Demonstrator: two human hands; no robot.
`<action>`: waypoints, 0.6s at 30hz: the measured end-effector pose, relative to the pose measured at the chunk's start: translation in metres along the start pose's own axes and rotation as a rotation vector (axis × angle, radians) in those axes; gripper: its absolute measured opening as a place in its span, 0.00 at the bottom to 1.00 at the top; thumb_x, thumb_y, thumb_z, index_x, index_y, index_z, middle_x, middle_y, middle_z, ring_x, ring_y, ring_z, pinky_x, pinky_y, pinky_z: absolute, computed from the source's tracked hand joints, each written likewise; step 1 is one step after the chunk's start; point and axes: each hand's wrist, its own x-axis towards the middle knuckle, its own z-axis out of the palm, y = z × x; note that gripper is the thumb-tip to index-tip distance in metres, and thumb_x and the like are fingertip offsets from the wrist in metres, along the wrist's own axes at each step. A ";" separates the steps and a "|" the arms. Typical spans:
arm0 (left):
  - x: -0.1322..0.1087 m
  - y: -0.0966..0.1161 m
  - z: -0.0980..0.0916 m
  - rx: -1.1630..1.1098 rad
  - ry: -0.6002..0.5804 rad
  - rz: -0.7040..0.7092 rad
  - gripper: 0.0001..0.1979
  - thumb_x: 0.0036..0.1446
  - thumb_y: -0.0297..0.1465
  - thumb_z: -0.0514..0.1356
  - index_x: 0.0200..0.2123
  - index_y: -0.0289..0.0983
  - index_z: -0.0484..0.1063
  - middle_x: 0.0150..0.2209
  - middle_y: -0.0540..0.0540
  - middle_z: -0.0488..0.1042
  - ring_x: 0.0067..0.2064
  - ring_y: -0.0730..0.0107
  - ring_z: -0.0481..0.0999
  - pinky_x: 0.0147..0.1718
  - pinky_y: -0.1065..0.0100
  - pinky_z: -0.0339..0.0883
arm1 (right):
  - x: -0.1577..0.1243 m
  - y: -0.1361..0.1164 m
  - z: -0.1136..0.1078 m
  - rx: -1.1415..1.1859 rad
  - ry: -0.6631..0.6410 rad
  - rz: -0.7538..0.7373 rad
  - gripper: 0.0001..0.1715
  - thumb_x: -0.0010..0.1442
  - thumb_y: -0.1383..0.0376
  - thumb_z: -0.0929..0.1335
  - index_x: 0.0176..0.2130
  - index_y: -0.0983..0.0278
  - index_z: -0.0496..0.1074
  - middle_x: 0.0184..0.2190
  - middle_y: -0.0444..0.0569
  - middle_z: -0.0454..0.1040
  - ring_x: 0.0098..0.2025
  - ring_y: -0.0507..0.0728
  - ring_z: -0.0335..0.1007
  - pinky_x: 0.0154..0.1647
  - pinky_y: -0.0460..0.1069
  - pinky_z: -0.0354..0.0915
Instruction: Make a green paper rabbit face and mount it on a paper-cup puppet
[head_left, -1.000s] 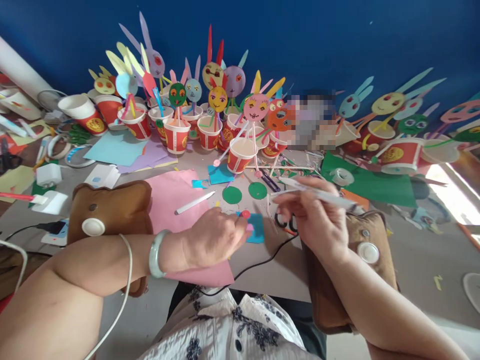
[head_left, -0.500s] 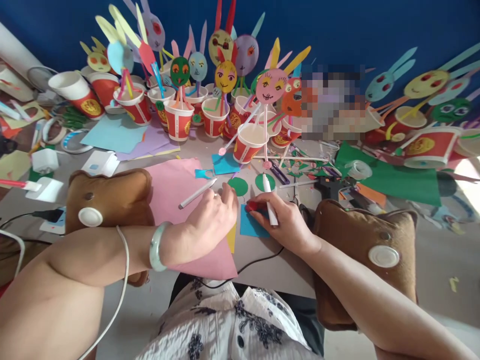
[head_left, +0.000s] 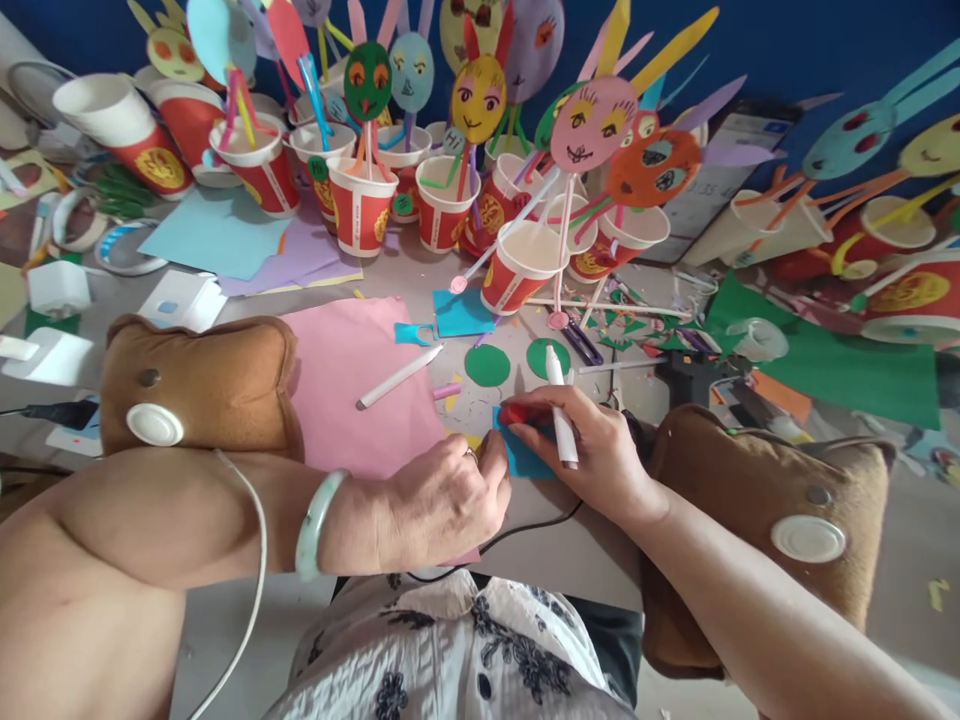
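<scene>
My right hand (head_left: 604,450) is closed around a white marker (head_left: 561,410), tip end pointing away from me. A small red piece (head_left: 513,413) shows at its thumb and index fingertips, over a square of blue paper (head_left: 531,460). My left hand (head_left: 442,500), with a pale green bangle, has its fingers curled together at the blue paper's left edge; what they pinch, if anything, is hidden. Just beyond lie two green paper circles (head_left: 487,366). Another white marker (head_left: 400,377) rests on a pink sheet (head_left: 345,370), partly under my left forearm.
Paper cups (head_left: 525,265) with paper rabbit-like faces on sticks crowd the back. Brown cushions lie left (head_left: 202,385) and right (head_left: 772,530). Paper scraps (head_left: 630,320) and a green sheet (head_left: 862,370) are at back right. A white cable (head_left: 255,560) crosses my left forearm.
My left hand has come down towards me and right, from near the green circles to the blue paper's edge. The right hand keeps the marker. The camera view has tilted down slightly.
</scene>
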 end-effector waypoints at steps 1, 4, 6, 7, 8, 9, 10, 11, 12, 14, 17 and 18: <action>0.000 0.000 0.000 -0.005 0.001 -0.001 0.20 0.69 0.37 0.53 0.51 0.26 0.74 0.57 0.20 0.73 0.34 0.62 0.78 0.32 0.62 0.60 | 0.000 0.000 0.001 -0.001 -0.001 -0.010 0.10 0.63 0.62 0.72 0.46 0.56 0.73 0.39 0.48 0.83 0.39 0.58 0.82 0.43 0.52 0.74; 0.000 0.001 -0.002 -0.011 -0.002 0.011 0.21 0.69 0.38 0.53 0.50 0.26 0.75 0.58 0.19 0.72 0.31 0.64 0.77 0.31 0.62 0.59 | 0.001 0.000 0.002 -0.023 -0.006 -0.031 0.10 0.63 0.62 0.73 0.46 0.56 0.74 0.39 0.48 0.83 0.39 0.59 0.82 0.44 0.52 0.75; 0.000 0.001 -0.004 -0.006 -0.003 0.021 0.21 0.69 0.38 0.53 0.50 0.26 0.75 0.58 0.19 0.73 0.29 0.66 0.76 0.30 0.63 0.59 | 0.001 0.001 0.002 -0.043 -0.010 -0.042 0.10 0.64 0.61 0.72 0.46 0.56 0.74 0.39 0.49 0.83 0.40 0.59 0.81 0.45 0.53 0.75; 0.000 0.001 -0.004 -0.003 -0.007 0.024 0.21 0.69 0.37 0.52 0.50 0.27 0.75 0.57 0.19 0.73 0.28 0.66 0.76 0.29 0.63 0.58 | 0.001 0.001 0.002 -0.051 -0.013 -0.046 0.10 0.63 0.61 0.72 0.47 0.56 0.74 0.39 0.49 0.83 0.40 0.59 0.81 0.45 0.53 0.75; 0.000 0.000 -0.004 0.001 -0.012 0.024 0.20 0.69 0.37 0.52 0.50 0.27 0.75 0.57 0.20 0.73 0.29 0.66 0.76 0.29 0.63 0.58 | 0.001 0.001 0.001 -0.055 -0.016 -0.048 0.11 0.63 0.61 0.72 0.47 0.56 0.74 0.39 0.49 0.83 0.41 0.59 0.82 0.45 0.53 0.75; 0.000 0.000 -0.005 0.004 -0.017 0.023 0.20 0.69 0.37 0.52 0.50 0.27 0.75 0.56 0.21 0.74 0.29 0.65 0.76 0.29 0.63 0.59 | 0.001 0.001 0.001 -0.053 -0.019 -0.047 0.13 0.63 0.61 0.73 0.48 0.56 0.74 0.40 0.49 0.83 0.41 0.59 0.82 0.45 0.53 0.75; 0.000 0.000 -0.005 0.006 -0.022 0.023 0.20 0.68 0.37 0.52 0.51 0.27 0.75 0.55 0.21 0.74 0.30 0.65 0.76 0.29 0.63 0.59 | 0.001 0.001 0.000 -0.048 -0.023 -0.042 0.14 0.62 0.61 0.73 0.49 0.56 0.74 0.40 0.49 0.83 0.41 0.59 0.82 0.45 0.53 0.75; 0.000 0.000 -0.006 0.008 -0.026 0.022 0.21 0.68 0.37 0.53 0.51 0.27 0.75 0.55 0.21 0.75 0.31 0.64 0.76 0.30 0.63 0.59 | 0.001 0.000 -0.001 -0.039 -0.026 -0.036 0.15 0.62 0.61 0.73 0.49 0.56 0.73 0.40 0.49 0.83 0.40 0.59 0.82 0.45 0.53 0.76; 0.000 0.000 -0.007 0.009 -0.032 0.024 0.21 0.68 0.37 0.53 0.51 0.27 0.75 0.55 0.21 0.75 0.31 0.64 0.76 0.30 0.63 0.60 | 0.001 0.000 -0.001 -0.029 -0.030 -0.028 0.15 0.62 0.61 0.73 0.49 0.56 0.73 0.40 0.49 0.83 0.40 0.59 0.82 0.45 0.53 0.76; -0.001 -0.001 -0.010 0.015 -0.043 0.031 0.21 0.67 0.37 0.54 0.51 0.26 0.75 0.55 0.20 0.74 0.31 0.64 0.75 0.29 0.63 0.59 | 0.001 0.000 -0.002 -0.013 -0.031 -0.014 0.12 0.63 0.61 0.72 0.48 0.56 0.73 0.39 0.49 0.83 0.39 0.59 0.82 0.43 0.53 0.76; -0.001 -0.002 -0.015 0.037 -0.057 0.041 0.20 0.67 0.35 0.52 0.50 0.25 0.75 0.56 0.20 0.73 0.29 0.66 0.74 0.28 0.62 0.58 | 0.000 0.000 -0.001 -0.010 -0.020 -0.004 0.10 0.63 0.60 0.73 0.45 0.56 0.73 0.37 0.48 0.83 0.37 0.59 0.82 0.41 0.52 0.75; -0.002 -0.002 -0.016 0.042 -0.058 0.043 0.19 0.68 0.33 0.52 0.50 0.26 0.75 0.57 0.20 0.73 0.29 0.66 0.74 0.28 0.62 0.59 | 0.000 0.001 -0.001 -0.012 -0.017 -0.004 0.10 0.63 0.60 0.73 0.45 0.56 0.73 0.37 0.48 0.83 0.37 0.59 0.82 0.40 0.52 0.75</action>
